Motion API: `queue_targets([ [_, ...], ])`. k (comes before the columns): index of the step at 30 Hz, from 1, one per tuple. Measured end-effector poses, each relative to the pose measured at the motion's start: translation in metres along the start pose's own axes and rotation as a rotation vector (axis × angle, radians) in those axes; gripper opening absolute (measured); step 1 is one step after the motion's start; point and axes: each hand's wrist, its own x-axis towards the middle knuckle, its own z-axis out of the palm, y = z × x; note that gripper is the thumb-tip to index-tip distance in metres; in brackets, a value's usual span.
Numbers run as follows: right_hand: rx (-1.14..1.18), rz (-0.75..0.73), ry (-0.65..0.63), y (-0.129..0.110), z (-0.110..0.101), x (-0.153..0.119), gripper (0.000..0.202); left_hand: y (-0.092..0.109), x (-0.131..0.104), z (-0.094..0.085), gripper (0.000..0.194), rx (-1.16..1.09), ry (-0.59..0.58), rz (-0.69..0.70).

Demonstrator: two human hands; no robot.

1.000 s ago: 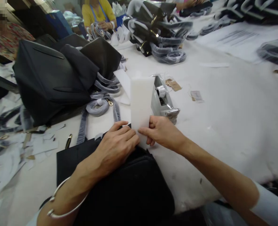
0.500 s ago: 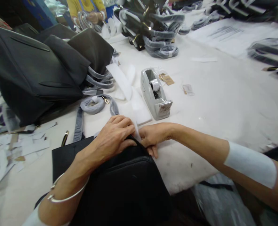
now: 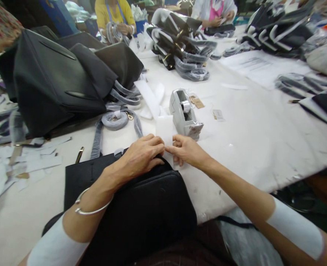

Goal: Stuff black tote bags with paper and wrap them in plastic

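Observation:
A black handbag [image 3: 141,210] lies at the table's near edge, partly over my lap. My left hand [image 3: 144,153] grips its upper edge, fingers curled over the rim by the opening. Just right of it, my right hand [image 3: 187,150] pinches a strip of white foam sheet [image 3: 165,129] that stands up at the bag's corner. The foam's lower end is partly hidden by my fingers and the bag. Beyond my hands sits a grey tape dispenser [image 3: 184,114]. More white foam pieces [image 3: 148,98] lie beside it.
Several black bags [image 3: 61,81] lean at the left, near a wrapped, coiled strap [image 3: 115,120]. Paper scraps [image 3: 33,166] litter the left side. Small tags [image 3: 198,102] lie past the dispenser. A stack of bags [image 3: 177,40] stands farther back, where co-workers [image 3: 116,18] handle straps and bags.
My right hand has risen slightly from the bag's corner, and the white foam strip now stands higher between my hands. My left hand keeps its grip. The view has shifted somewhat.

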Motion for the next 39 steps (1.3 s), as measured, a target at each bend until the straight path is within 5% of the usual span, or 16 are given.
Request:
queue_targets([
  [6, -0.333, -0.023, -0.436, -0.010, 0.012, 0.029, 0.012, 0.006, 0.000, 0.005, 0.023, 0.066, 0.059, 0.068],
  [9, -0.293, 0.078, -0.553, -0.014, 0.007, 0.026, 0.007, 0.003, 0.001, 0.008, 0.028, 0.081, 0.013, 0.048],
  [11, -0.132, 0.142, -0.478, -0.013, 0.000, 0.012, 0.007, -0.002, 0.001, 0.008, 0.027, 0.093, 0.000, -0.003],
  [14, 0.009, 0.141, -0.160, -0.003, -0.013, -0.021, 0.022, -0.009, 0.000, 0.005, 0.026, 0.134, 0.019, -0.059],
  [16, 0.000, 0.194, -0.104, 0.009, -0.017, -0.043, 0.024, -0.012, -0.002, 0.002, 0.026, 0.150, 0.045, -0.058],
  [20, 0.071, 0.337, -0.175, 0.029, -0.006, -0.069, 0.034, -0.012, -0.004, 0.000, 0.027, 0.143, 0.084, -0.057],
  [31, 0.344, 0.281, -0.182, 0.023, 0.007, -0.069, 0.040, -0.016, -0.010, -0.003, 0.024, 0.098, 0.152, -0.056],
  [39, 0.561, 0.429, -0.417, 0.034, 0.006, -0.068, 0.030, -0.014, -0.010, -0.010, 0.024, -0.002, 0.142, -0.062],
])
